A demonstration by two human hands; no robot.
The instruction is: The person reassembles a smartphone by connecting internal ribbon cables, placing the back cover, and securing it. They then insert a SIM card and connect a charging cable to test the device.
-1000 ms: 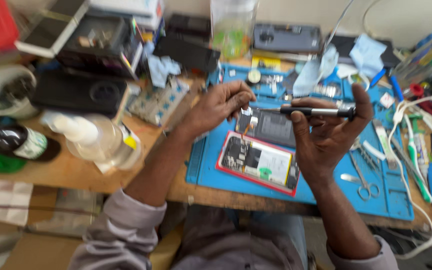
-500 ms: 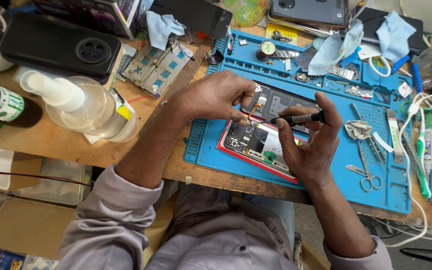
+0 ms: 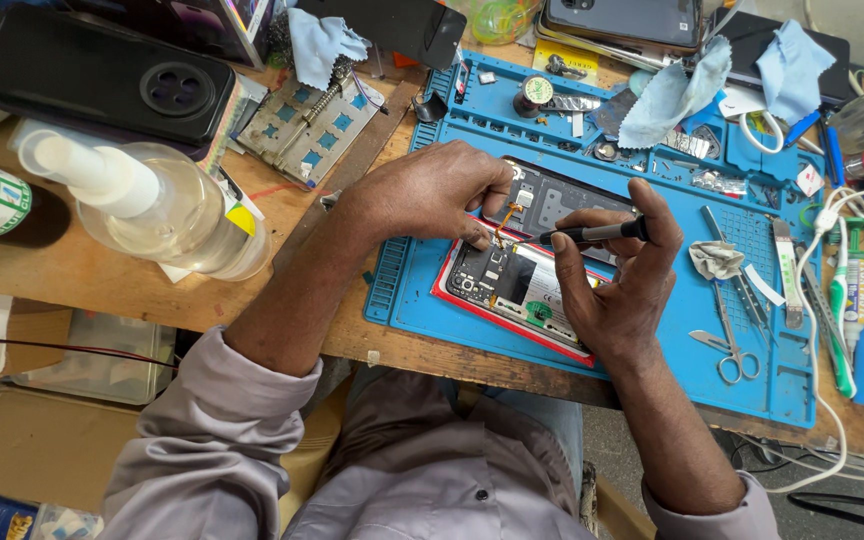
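On the blue mat (image 3: pixel 422 290), mid-worktop, the opened phone (image 3: pixel 512 290) is lying w/ its red rim near the edge. Since a sec ago the view has closed in & hands have dropped from mid-air onto it. Left hand (image 3: pixel 427 190) is pinching the orange flex (image 3: pixel 504 222), fingers closed. Right hand (image 3: pixel 617 285) is gripping a screwdriver (image 3: pixel 592 234), tip now touching the board — work looks moved from prep to contact.

Left hand (image 3: pixel 432 192) pinching — right hand (image 3: pixel 617 275) gripping.
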